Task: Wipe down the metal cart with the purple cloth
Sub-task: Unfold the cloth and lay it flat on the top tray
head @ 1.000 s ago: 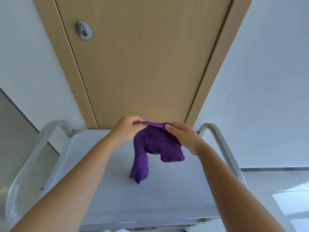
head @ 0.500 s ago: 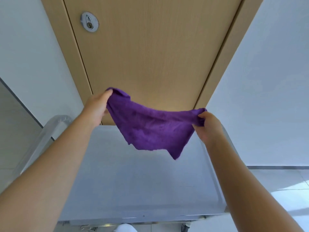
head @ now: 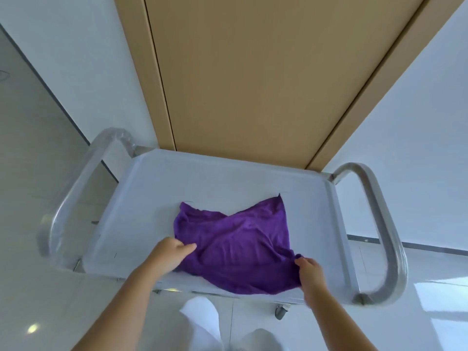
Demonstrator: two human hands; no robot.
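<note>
— On top of the metal cart (head: 157, 188), what lies there?

— Across the near half of the cart's top tray sits the purple cloth (head: 235, 244), spread mostly flat. It looks like soft, napped fabric, creased in shallow folds, with a rough four-cornered outline. Its far right corner comes to a point, and its near edge droops just over the cart's front lip.

— And the hands?

— The left hand (head: 169, 254) pinches the cloth's near left corner, thumb pressed over the fabric. The right hand (head: 310, 272) grips the near right corner, fingers curled around a bunched bit of it. Both hold the cloth at the cart's front edge.

— Describe the cart itself.

— A pale grey, matte tray with rounded corners and a low raised rim. At each short end of the cart rises a looped tubular handle: the left handle (head: 65, 198) looks wrapped in clear film, the right handle (head: 385, 229) shows bare brushed steel. A small caster wheel (head: 279, 311) peeks out under the cart's front right.

— Free surface?

— The tray is bare beyond the cloth towards the cart's far rim, and on strips left and right of it.

— Behind the cart?

— A tan wooden door (head: 253, 72) in a matching frame, white walls either side; glossy pale floor tiles (head: 38, 287) surround the cart.
</note>
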